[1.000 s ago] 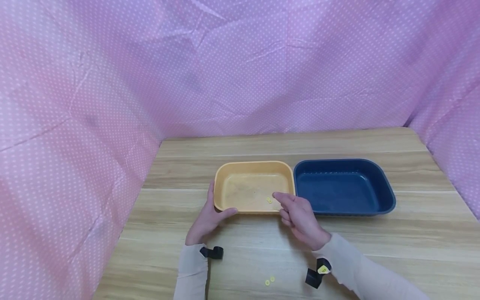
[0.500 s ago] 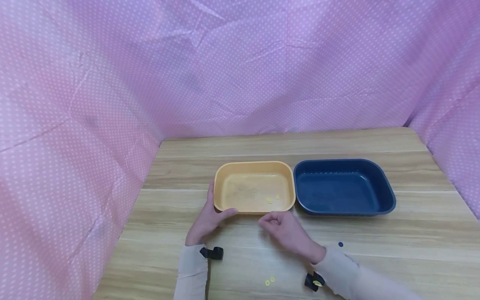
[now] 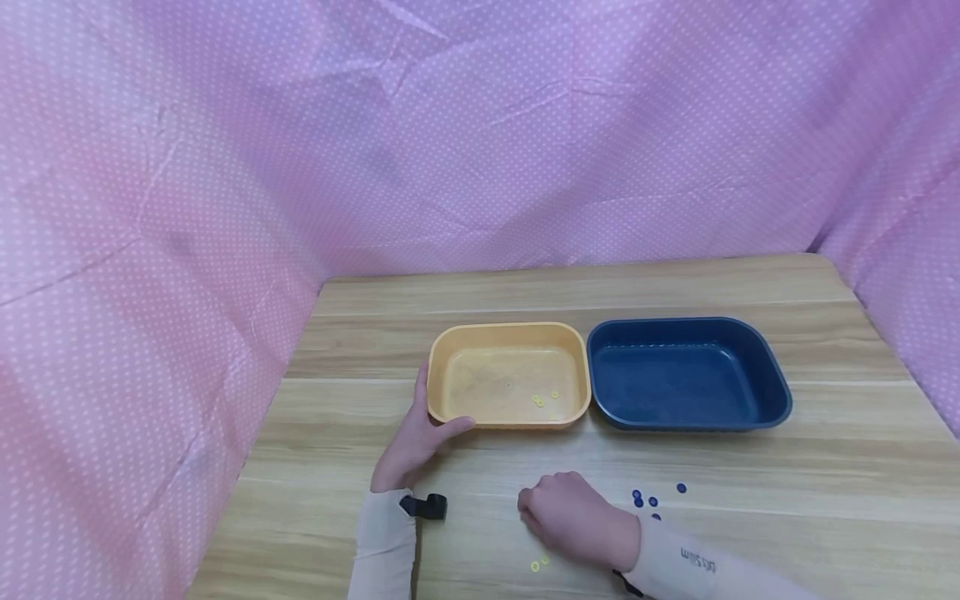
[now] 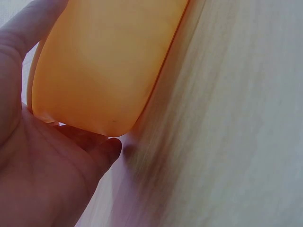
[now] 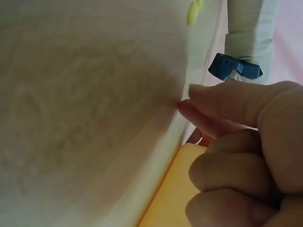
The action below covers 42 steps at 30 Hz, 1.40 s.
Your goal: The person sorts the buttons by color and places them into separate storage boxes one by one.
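"How is the right hand (image 3: 573, 518) held?"
"Its thumb and index finger are set close at the tips, and its other fingers are curled in; nothing can be made out between those tips. Whether the surface (image 3: 480, 521) is touched cannot be told."
"And the left hand (image 3: 412, 437)?"
"The near left corner of a shallow, round-cornered, yellow-orange plastic-looking tray (image 3: 508, 326) is held by it, the thumb laid on the front rim and the fingers along the side."
"What is contained there?"
"At least three small yellow rings (image 3: 540, 404) can be seen on the floor of the tray, toward its right front."
"Are more found outside?"
"Two thin, pale yellow rings (image 3: 535, 567) are seen flat on the surface, just beside the right hand. Beyond its wrist, five small, round, dark blue pieces (image 3: 653, 502) are scattered. A glossy navy-blue tray (image 3: 690, 323) is placed just right of the yellow-orange one."
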{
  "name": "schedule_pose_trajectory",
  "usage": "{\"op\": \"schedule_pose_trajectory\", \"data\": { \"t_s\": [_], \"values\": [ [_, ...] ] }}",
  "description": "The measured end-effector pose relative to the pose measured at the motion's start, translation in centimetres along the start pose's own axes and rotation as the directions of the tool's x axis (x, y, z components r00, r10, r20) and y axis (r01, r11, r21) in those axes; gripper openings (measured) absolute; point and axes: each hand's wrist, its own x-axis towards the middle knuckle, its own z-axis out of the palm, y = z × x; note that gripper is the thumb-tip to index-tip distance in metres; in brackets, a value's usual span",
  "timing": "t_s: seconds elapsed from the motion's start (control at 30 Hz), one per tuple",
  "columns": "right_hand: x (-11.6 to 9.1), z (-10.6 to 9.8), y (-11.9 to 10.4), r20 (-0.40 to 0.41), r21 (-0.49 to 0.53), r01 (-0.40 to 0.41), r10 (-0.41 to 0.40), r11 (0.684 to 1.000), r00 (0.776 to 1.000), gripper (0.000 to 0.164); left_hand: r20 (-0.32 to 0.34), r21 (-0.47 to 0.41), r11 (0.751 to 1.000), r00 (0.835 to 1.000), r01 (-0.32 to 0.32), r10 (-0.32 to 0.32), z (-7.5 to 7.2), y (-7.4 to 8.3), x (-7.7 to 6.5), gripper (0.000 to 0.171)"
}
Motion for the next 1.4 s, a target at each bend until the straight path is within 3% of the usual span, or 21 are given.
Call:
{"op": "schedule_pose_trajectory", "data": {
  "t_s": [0.17, 0.37, 0.6, 0.83, 1.07, 1.3, 1.4],
  "values": [
    [-0.2, 0.0, -0.3, 0.002, -0.063, 0.014, -0.014, 0.998, 1.0, 0.019, 0.004, -0.002, 1.0, 1.0, 0.009, -0.009, 0.1, 0.9, -0.1, 0.119],
    [-0.5, 0.4, -0.3, 0.026, -0.052, 0.055, -0.054, 0.997, 0.998, 0.019, 0.026, -0.027, 1.0, 1.0, 0.013, -0.012, 0.3, 2.8, -0.6, 0.117],
    [-1.2, 0.2, -0.9, 0.043, -0.123, 0.09, -0.086, 0.988, 0.995, 0.023, 0.013, -0.021, 1.0, 1.0, -0.017, 0.017, 0.2, 1.6, -0.3, 0.117],
    [-1.1, -0.1, 0.3, -0.016, -0.155, 0.047, -0.05, 0.987, 0.999, 0.023, -0.001, 0.01, 0.998, 0.998, 0.063, -0.063, 0.5, 3.3, -0.8, 0.117],
    [-1.1, -0.3, 1.4, -0.055, -0.083, -0.044, 0.04, 0.996, 0.998, 0.011, 0.012, 0.005, 0.998, 0.998, 0.055, -0.055, 0.4, 3.4, -0.9, 0.117],
    [-1.6, -0.6, 0.3, 0.133, 0.108, -0.078, 0.063, 0.991, 0.989, 0.012, 0.001, 0.029, 0.997, 0.997, 0.076, -0.076, 0.3, 3.5, -1.0, 0.119],
    [-1.8, -0.3, -0.2, 0.166, 0.13, -0.07, 0.048, 0.989, 0.985, 0.018, 0.009, 0.022, 0.997, 0.997, 0.073, -0.074, 0.3, 3.5, -1.0, 0.119]
  ]
}}
